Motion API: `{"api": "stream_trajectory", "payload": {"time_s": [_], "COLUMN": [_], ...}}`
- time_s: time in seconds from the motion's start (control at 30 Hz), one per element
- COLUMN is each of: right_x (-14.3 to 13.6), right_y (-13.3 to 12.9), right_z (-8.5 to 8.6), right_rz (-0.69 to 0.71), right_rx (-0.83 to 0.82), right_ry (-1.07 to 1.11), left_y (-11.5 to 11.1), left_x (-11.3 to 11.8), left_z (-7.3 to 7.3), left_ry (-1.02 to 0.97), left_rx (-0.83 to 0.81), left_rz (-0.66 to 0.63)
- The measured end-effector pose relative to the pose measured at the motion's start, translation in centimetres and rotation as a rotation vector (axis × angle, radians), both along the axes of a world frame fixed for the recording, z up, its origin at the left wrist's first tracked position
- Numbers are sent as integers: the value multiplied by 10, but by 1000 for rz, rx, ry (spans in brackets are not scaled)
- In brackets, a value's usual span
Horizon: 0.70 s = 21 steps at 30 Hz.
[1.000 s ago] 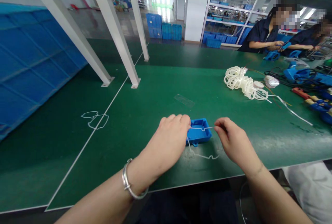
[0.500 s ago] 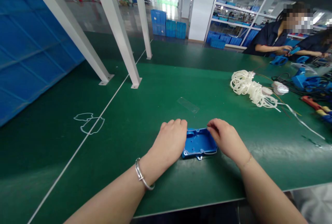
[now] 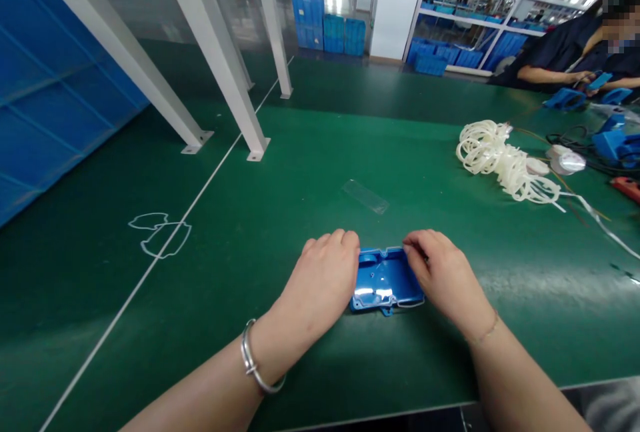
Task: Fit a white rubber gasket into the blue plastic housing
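Note:
A small blue plastic housing [image 3: 384, 281] lies open side up on the green table [image 3: 300, 219], between my two hands. My left hand [image 3: 323, 275] rests against its left edge with the fingers curled over the rim. My right hand [image 3: 443, 275] presses on its right edge, fingertips at the far right corner. A thin white rubber seal [image 3: 411, 305] runs along the housing's rim and shows at the near right corner.
A pile of white seals [image 3: 500, 159] lies at the right rear. Two loose seals [image 3: 157, 232] sit at the left. A clear strip [image 3: 366, 196] lies beyond the housing. White posts [image 3: 220, 65] stand at the back left. Other people work at the far right, among blue parts [image 3: 613, 142].
A second ago both hands held the white seal stretched over the housing. Now the seal lies along the rim and both hands press on the housing's edges. The camera has tilted down.

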State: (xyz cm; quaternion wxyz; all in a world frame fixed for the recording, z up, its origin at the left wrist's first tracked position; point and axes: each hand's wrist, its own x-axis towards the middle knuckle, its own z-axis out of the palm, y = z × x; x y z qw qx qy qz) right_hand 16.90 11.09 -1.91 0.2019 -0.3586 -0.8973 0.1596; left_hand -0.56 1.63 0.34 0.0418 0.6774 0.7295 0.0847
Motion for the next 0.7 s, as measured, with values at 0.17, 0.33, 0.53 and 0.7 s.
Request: {"api": "stream_trajectory", "payload": {"time_s": [0.17,0.33,0.53,0.7], "right_x": [2,6,5,5], "right_y": [1,3,1,-6], "right_z": [-1,-4,-6,-3], "right_rz": [11,24,31,67], "right_rx": [22,29,9,60], "right_ry": [-9,-14,-18,-17], "left_y": [0,0,0,-1], "left_x": [-1,-3,-1,-1], "left_z": [2,3,2,7], "left_ry": [-62,-93,-88,-95], "left_rx": [-21,-32,-40,-45], "left_rz": [8,-12,2,13]}}
